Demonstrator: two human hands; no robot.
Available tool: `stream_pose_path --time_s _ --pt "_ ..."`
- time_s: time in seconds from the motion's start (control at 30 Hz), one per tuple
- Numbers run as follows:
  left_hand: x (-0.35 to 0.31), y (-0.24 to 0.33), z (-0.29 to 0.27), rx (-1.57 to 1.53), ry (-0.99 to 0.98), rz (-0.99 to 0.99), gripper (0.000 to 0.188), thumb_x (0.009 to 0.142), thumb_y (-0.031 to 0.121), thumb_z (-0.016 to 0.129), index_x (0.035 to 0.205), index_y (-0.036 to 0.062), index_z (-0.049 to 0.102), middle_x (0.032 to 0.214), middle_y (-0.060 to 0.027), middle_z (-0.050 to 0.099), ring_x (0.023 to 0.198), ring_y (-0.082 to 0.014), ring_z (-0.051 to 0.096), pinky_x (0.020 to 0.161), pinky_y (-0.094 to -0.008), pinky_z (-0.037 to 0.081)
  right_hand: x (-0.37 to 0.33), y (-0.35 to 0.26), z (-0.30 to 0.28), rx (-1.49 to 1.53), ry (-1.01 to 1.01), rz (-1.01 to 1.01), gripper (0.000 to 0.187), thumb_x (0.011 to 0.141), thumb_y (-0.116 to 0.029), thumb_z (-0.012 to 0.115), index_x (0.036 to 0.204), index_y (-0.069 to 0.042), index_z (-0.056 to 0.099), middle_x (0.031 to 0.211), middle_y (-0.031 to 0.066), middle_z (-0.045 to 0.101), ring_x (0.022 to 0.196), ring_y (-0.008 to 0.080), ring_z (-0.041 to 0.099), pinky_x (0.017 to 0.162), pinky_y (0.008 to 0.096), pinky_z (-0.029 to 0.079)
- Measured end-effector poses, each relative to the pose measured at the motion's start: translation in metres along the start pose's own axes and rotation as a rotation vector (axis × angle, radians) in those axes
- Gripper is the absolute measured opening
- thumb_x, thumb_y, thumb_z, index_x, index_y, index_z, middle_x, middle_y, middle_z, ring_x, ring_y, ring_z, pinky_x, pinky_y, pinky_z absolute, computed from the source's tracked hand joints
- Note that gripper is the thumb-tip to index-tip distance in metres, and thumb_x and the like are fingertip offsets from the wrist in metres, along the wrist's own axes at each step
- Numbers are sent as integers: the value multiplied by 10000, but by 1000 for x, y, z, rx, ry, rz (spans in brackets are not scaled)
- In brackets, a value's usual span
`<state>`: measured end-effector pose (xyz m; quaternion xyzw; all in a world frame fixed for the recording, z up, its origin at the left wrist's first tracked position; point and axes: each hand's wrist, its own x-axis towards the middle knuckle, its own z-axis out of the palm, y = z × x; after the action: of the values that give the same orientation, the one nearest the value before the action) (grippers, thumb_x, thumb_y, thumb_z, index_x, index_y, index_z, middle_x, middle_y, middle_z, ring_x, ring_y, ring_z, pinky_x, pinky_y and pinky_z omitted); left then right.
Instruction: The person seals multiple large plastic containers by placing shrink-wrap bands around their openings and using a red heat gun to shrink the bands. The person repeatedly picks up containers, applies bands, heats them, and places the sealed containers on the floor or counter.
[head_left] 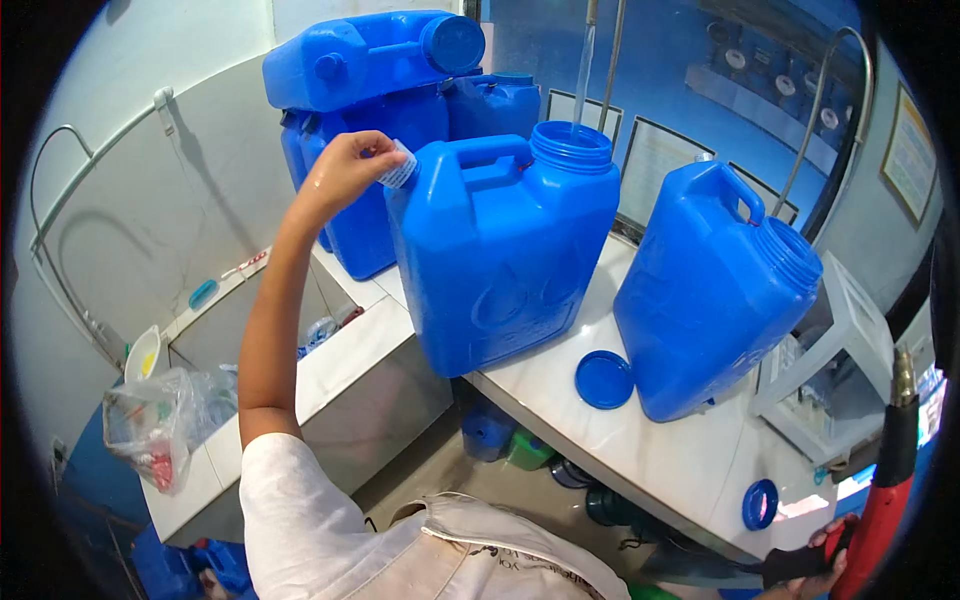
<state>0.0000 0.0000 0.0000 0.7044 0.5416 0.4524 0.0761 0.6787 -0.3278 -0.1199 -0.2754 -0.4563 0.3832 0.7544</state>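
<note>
A large blue water jug stands upright on the tiled counter, its wide mouth uncapped. Clear water runs from a pipe down into that mouth. My left hand is closed in a pinch on a small white printed seal at the jug's upper left spout. Low at the right edge, my right hand is wrapped round a red and black gun-shaped tool with a brass-coloured tip; part of the grip is cut off. A second uncapped blue jug stands right of the first.
Two blue lids, one round and another, lie on the counter. Stacked blue jugs stand behind at left. A white rack is at right. A plastic bag sits on the left ledge. Metal pipes curve down at right.
</note>
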Motion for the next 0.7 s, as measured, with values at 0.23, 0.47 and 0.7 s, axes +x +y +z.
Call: stream_pose_path --time_s 0.23,0.47,0.7 --pt "-5 -13 2 171 233 104 345 730 300 695 906 17 604 902 -173 588 848 -244 576 735 -339 470 -19 85 175 40 38 80 576 700 -187 642 1153 38 364 868 202 522 671 240 562 602 315 497" --pt "5 -20 -16 -18 -245 173 370 716 132 665 1068 43 589 1030 -149 600 959 -228 576 835 -339 457 -14 140 244 179 -14 225 616 617 -186 630 1105 102 388 808 232 532 638 277 582 577 357 514" --pt "9 -29 -28 342 -246 603 658 702 218 686 1294 105 422 1280 -129 452 1174 -276 459 1007 -444 350 -5 155 270 173 -67 293 594 593 -171 655 1070 111 442 798 240 559 629 291 598 576 352 522"
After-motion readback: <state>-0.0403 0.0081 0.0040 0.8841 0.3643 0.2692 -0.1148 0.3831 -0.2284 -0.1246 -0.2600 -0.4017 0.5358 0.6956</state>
